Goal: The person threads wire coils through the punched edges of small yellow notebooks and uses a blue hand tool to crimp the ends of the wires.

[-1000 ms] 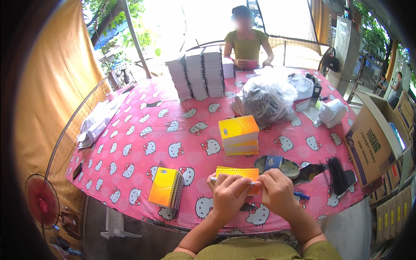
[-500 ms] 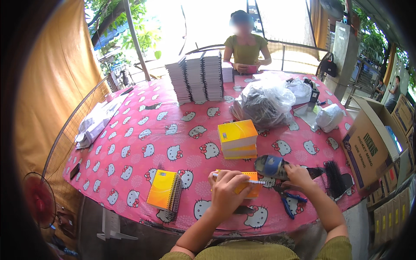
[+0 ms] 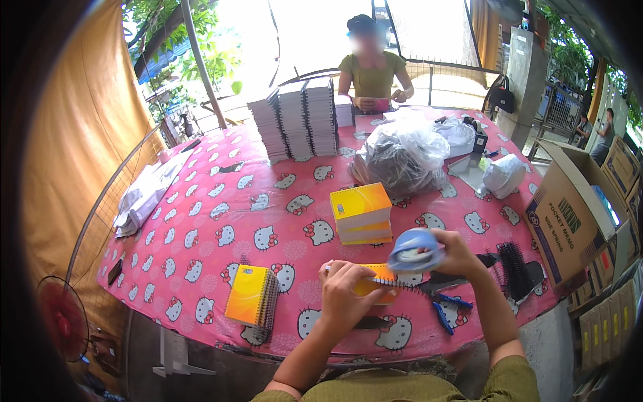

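Note:
My left hand (image 3: 345, 291) is closed on a small yellow-orange notebook (image 3: 380, 271) near the table's front edge. A dark spiral coil (image 3: 410, 288) runs along the notebook's edge and sticks out to the right. Just right of it, my right hand (image 3: 455, 253) grips a round blue-and-white container (image 3: 414, 251), raised and tilted over the coil's end. The container is blurred, and its exact kind does not show. Blue-handled pliers (image 3: 442, 315) lie below it on the pink table cover. To the left sits a stack of yellow spiral notebooks (image 3: 249, 295).
Ahead stand more yellow notebooks (image 3: 362, 208) and tall stacks of spiral-bound pads (image 3: 295, 120). A plastic-wrapped bundle (image 3: 402, 157) lies behind them. Black coils (image 3: 514, 275) lie right, near an open cardboard box (image 3: 569, 214). Another person (image 3: 372, 77) sits across the table, holding something pink.
My right hand has lifted the blue-and-white container off the table and tipped it toward the notebook's coil. The left hand keeps its hold on the notebook.

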`<state>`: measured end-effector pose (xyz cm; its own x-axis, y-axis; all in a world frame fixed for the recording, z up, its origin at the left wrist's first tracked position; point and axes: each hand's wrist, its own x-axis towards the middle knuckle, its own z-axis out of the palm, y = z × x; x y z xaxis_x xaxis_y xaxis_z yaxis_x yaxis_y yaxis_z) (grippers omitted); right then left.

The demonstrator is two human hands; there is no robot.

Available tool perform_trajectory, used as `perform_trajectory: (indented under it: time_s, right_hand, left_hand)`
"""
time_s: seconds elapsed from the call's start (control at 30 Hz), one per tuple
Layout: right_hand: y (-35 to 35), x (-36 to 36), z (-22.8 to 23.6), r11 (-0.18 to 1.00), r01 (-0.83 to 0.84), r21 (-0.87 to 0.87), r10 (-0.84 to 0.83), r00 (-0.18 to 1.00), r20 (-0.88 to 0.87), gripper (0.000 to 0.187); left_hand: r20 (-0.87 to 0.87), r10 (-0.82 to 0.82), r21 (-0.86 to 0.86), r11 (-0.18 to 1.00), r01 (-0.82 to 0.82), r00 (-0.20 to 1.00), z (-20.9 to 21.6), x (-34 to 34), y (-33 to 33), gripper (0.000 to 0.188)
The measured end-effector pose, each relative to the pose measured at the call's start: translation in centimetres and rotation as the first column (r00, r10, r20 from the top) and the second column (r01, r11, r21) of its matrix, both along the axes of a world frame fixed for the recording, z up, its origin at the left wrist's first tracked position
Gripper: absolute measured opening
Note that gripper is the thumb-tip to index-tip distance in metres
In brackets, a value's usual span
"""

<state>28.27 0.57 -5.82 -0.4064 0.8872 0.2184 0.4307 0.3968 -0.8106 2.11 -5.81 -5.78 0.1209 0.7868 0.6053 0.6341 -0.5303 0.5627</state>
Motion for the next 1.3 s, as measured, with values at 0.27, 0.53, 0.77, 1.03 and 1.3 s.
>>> perform_trajectory:
  time_s: [0.27,0.53,0.77,1.03,1.3]
  right_hand:
    - [0.6,-1.5,0.4,0.995,-0.085,-0.043,0.078,0.986,-0.148,0.033]
    - [1.6,-2.6,-1.1,0.962,-0.260,-0.084,0.196,0.871,-0.450,0.029]
    - [2.1,-5.0,-0.1,0.960,-0.279,-0.010,0.263,0.916,-0.302,0.026]
    - [1.7,-7.5,1.8,0.981,-0.184,-0.060,0.177,0.979,-0.104,0.032]
    - [-0.9,0.8,-6.1,0.872,0.431,0.232,-0.482,0.676,0.557,0.052]
  left_hand:
    - [0.035,0.001,0.045,0.999,-0.002,0.999,-0.5,-1.3,0.1,0.045]
    - [0.569,-0.048,-0.163,0.972,0.169,0.821,-2.6,-1.7,0.4,0.041]
    - [0.831,-0.076,-0.132,0.935,0.328,0.551,-3.1,-2.4,0.4,0.038]
    - [0.851,-0.004,-0.205,0.918,0.339,0.525,-4.0,-3.8,0.1,0.029]
    - [0.866,-0.218,-0.016,0.887,0.461,0.450,-4.0,-3.5,1.2,0.023]
